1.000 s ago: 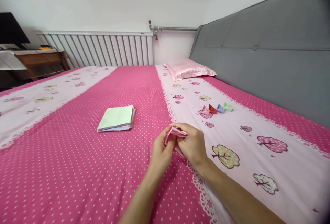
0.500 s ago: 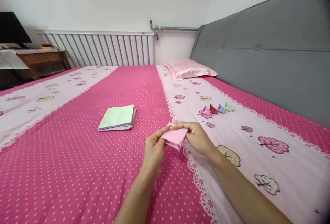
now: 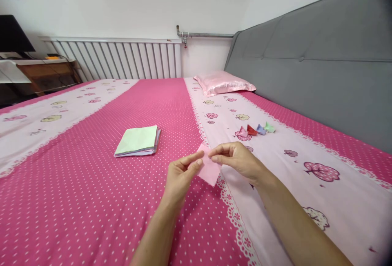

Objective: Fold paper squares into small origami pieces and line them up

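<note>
A folded piece of pink paper (image 3: 210,172) is held above the bed between my two hands. My left hand (image 3: 181,173) pinches its left side, thumb on top. Thumb and fingers of my right hand (image 3: 237,158) are closed at its upper right edge, partly covering it. Left of the hands lies a stack of square paper (image 3: 137,140), pale green on top with other colours at its edges. Beyond my right hand stand small folded paper shapes in a row: pink (image 3: 243,131), red (image 3: 251,130), blue (image 3: 261,129) and green (image 3: 270,127).
The bed has a pink dotted sheet (image 3: 92,184) with pale printed bands. A shiny pink pillow (image 3: 223,82) lies near the grey headboard (image 3: 309,49). A white radiator (image 3: 122,58) runs along the wall, and a desk with a monitor (image 3: 14,33) stands at far left.
The pink paper has turned so its flat face shows and its lower corner points down. My left thumb has come onto its face, and my right fingers have shifted their grip.
</note>
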Demonstrator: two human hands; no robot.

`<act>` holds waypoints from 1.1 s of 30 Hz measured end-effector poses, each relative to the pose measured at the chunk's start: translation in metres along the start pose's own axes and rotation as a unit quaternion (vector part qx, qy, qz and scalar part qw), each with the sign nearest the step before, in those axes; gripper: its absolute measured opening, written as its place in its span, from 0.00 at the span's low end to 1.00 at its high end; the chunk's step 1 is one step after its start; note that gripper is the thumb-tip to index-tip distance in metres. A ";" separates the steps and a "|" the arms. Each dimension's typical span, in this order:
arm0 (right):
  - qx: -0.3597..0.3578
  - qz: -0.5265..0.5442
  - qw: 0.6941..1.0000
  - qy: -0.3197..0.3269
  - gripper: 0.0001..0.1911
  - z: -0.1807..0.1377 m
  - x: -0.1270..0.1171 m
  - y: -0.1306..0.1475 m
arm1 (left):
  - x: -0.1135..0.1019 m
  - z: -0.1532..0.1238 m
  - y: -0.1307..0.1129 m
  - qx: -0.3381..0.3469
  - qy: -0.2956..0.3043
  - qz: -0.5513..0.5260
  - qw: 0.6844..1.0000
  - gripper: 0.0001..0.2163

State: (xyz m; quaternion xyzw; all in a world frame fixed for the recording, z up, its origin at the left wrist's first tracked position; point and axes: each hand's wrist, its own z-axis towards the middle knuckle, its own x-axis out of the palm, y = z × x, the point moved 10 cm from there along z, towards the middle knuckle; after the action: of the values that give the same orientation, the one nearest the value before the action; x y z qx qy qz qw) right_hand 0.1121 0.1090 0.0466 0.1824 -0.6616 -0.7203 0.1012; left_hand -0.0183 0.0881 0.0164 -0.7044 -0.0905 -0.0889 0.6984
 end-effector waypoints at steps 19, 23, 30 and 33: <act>-0.053 -0.131 0.990 -0.029 0.10 -0.003 0.010 0.016 | -0.002 0.002 0.000 0.018 -0.012 0.017 1.000 0.09; -0.098 -0.146 0.983 -0.047 0.06 -0.005 0.010 0.028 | -0.001 0.002 -0.006 0.048 -0.007 0.012 0.999 0.07; -0.175 -0.160 0.967 -0.092 0.04 -0.011 0.006 0.045 | -0.003 -0.001 -0.016 0.100 -0.009 0.033 0.994 0.05; -0.165 -0.162 0.968 -0.102 0.04 -0.011 0.001 0.044 | -0.008 -0.003 -0.020 0.122 -0.032 0.050 0.991 0.06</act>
State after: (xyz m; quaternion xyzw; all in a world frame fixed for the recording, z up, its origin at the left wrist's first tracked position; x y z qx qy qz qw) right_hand 0.1115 0.0938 0.0898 0.1938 -0.5020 -0.8410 -0.0559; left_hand -0.0308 0.0856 0.0338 -0.6203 -0.0875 -0.0194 0.7792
